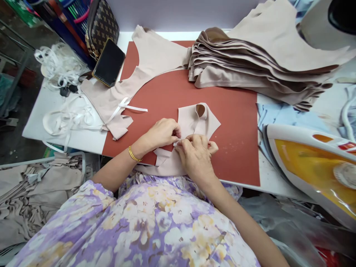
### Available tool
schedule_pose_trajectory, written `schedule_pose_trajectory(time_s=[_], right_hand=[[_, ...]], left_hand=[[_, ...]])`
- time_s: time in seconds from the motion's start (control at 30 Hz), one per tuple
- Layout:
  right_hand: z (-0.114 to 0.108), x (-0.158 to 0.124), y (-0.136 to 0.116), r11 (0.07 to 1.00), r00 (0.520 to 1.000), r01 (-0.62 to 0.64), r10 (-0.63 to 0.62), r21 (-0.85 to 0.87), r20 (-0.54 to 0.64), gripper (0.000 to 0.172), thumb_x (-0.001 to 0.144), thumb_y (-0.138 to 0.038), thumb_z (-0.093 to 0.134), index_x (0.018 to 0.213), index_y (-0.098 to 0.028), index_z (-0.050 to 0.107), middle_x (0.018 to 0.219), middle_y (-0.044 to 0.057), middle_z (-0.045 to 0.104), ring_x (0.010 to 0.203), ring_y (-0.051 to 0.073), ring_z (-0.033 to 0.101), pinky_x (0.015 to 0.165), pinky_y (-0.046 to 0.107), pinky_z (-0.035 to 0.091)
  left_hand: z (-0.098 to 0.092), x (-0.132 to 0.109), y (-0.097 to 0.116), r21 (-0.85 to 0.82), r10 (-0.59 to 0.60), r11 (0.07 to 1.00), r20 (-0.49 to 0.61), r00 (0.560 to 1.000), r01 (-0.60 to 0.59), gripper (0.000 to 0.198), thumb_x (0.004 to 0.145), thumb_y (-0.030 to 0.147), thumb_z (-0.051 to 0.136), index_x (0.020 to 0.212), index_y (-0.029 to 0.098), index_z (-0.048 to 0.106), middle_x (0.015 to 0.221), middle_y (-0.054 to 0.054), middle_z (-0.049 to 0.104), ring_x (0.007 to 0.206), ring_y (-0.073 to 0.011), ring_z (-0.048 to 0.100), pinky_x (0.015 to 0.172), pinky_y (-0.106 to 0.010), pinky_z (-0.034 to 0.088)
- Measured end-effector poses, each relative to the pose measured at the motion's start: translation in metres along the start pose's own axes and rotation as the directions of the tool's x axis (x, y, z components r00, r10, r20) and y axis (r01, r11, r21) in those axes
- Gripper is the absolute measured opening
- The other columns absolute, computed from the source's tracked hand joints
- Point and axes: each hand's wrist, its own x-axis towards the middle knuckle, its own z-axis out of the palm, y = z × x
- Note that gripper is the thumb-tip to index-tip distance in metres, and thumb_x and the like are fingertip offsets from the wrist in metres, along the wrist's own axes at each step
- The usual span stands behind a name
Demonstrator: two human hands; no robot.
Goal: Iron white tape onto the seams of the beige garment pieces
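Pinching a small piece of beige fabric [201,120] near its lower edge, the left hand [162,132] and right hand [196,157] sit just apart, the left fingertips [176,130] bunched together and the right fingers [194,140] curled inward with the thumb hidden. The hands cover part of the piece, which lies at the front of a terracotta cutting mat [178,85], with a narrow beige strip [162,157] trailing below it. Farther along the mat, a stack of cut beige panels [236,70] spreads toward the right, beside a steam iron [311,167]. To the left lie a beige panel with a white ribbon [116,100], a black phone [109,62], a patterned handbag [100,27] and loops of white tape [69,118]
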Motion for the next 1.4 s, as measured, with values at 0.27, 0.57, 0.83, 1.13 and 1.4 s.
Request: schedule_pose_trajectory(time_s=[0.27,0.57,0.83,1.13,1.4], right_hand=[[-0.004,-0.016,0.013,0.987,0.998,0.066,-0.063,0.148,-0.03,0.014,0.094,-0.023,0.053,0.083,-0.019,0.061,0.094,0.004,0.056,0.096,0.018,0.045,0.084,0.036,0.022],[-0.076,-0.092,0.081,0.897,0.908,-0.037,-0.155,0.441,0.39,0.015,0.096,-0.029,0.045,0.084,-0.023,0.052,0.088,0.006,0.061,0.087,0.018,0.056,0.077,0.031,0.044],[-0.106,-0.165,0.13,0.896,0.647,-0.425,0.2,0.13,0.736,0.02,0.092,-0.035,0.047,0.093,-0.029,0.066,0.09,0.009,0.072,0.08,0.023,0.069,0.071,0.034,0.049],[-0.061,-0.034,0.052,0.962,0.978,0.18,-0.197,0.204,0.068,0.015,0.093,-0.024,0.054,0.093,-0.017,0.067,0.091,0.007,0.063,0.087,0.017,0.053,0.079,0.032,0.044],[-0.037,-0.027,0.038,0.942,0.951,0.307,-0.31,0.135,-0.003,0.012,0.087,-0.018,0.06,0.095,-0.016,0.068,0.097,0.007,0.063,0.097,0.021,0.049,0.076,0.034,0.039]], left_hand=[[0.005,0.0,0.007,0.125,0.122,0.985,-0.022,0.992,-0.118,0.019,0.08,0.007,0.061,0.088,0.016,0.076,0.093,-0.006,0.069,0.083,-0.0174,0.061,0.08,-0.031,0.049],[0.031,0.008,0.006,0.11,0.323,0.941,-0.003,0.946,-0.321,0.024,0.089,0.012,0.055,0.095,0.022,0.076,0.101,-0.003,0.07,0.092,-0.0174,0.062,0.086,-0.033,0.047],[0.012,0.009,0.003,0.189,0.275,0.948,-0.082,0.958,-0.256,0.032,0.088,0.006,0.046,0.101,0.018,0.074,0.104,-0.006,0.068,0.094,-0.0179,0.06,0.087,-0.033,0.047],[-0.004,-0.038,0.004,0.319,0.248,0.935,-0.282,0.927,-0.153,0.036,0.078,-0.003,0.04,0.093,0.014,0.068,0.106,-0.009,0.064,0.096,-0.0186,0.058,0.085,-0.034,0.049],[0.001,-0.097,-0.016,0.249,0.201,0.951,-0.056,0.978,-0.182,0.022,0.082,0.018,0.061,0.104,0.015,0.063,0.103,-0.009,0.062,0.095,-0.0209,0.057,0.086,-0.036,0.048]])
